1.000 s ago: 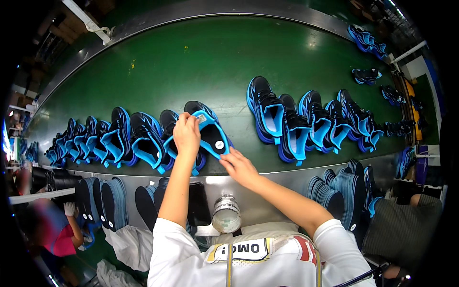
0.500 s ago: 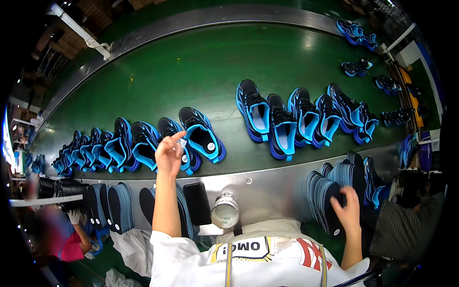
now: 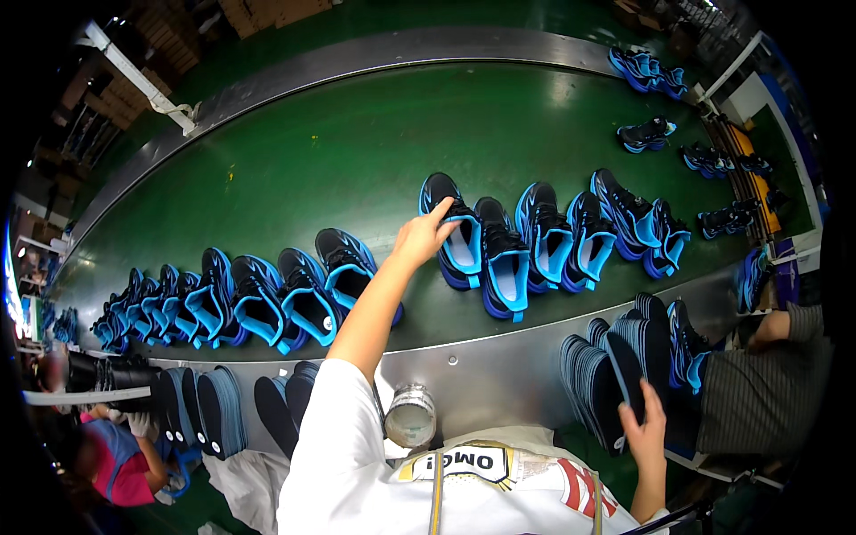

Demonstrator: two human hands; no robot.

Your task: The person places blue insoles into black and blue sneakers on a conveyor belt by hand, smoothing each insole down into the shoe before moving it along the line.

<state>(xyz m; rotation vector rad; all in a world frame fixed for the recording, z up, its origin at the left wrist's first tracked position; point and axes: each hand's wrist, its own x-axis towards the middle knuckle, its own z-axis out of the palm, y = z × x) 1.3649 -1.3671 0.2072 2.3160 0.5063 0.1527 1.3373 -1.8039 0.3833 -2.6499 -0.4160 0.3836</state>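
My left hand reaches over the belt to the leftmost black-and-blue sneaker of the right-hand group. Its index finger and thumb are apart at the shoe's tongue and opening, not visibly closed on it. Low on the right, my right hand has thumb and fingers around the lower part of a dark insole. That insole stands tilted off the stack of insoles beside it. More sneakers of the same kind stand in the left-hand row, among them one shoe with a round white sticker inside.
A jar with whitish residue stands on the metal ledge before me. More insole stacks lie left along the ledge. A co-worker in pink is at the far left; another person's striped garment is close on the right.
My left hand has moved right from the left-hand row to the right-hand group's first sneaker. At the right stack, my right hand has closed on an insole and tilted it up.
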